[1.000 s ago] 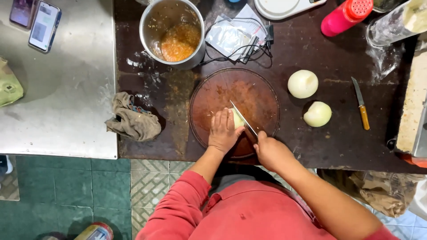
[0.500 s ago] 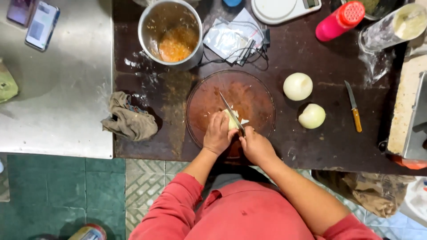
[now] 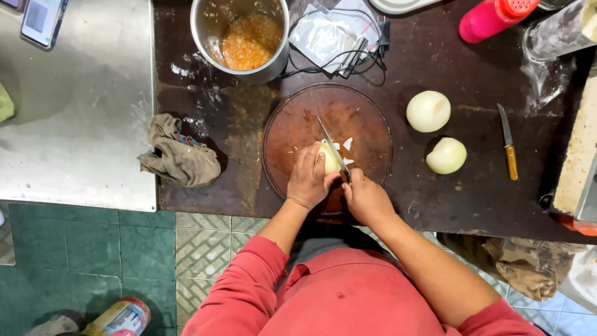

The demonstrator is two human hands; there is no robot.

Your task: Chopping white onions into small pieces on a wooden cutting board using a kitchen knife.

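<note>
Left hand: the left hand lies curled over a piece of peeled onion on the cutting board, fingers closed around it and pinning it down.
Right hand: the right hand is closed around the handle of a kitchen knife; the handle itself is hidden inside the fist.
Kitchen knife: its blade runs up and to the left from the right hand, its edge set against the onion piece just beside the left hand's fingertips.
Onion piece: pale, sitting at the near part of the board, partly covered by the left hand; a few small white offcuts lie on the board just to its right.
Cutting board: a round, reddish-brown cutting board lies on the dark tabletop, directly in front of the person.
Whole onions: two peeled onions and rest on the tabletop to the right of the board, near each other but apart.
Small knife: a second knife with a yellow handle lies further right, beyond the onions.
Pot: a metal pot holding an orange mixture stands behind the board, to the left.
Cloth: a crumpled grey rag lies at the left edge of the dark tabletop, against the steel surface.
Pink bottle: a pink bottle lies on its side at the far right.
</note>
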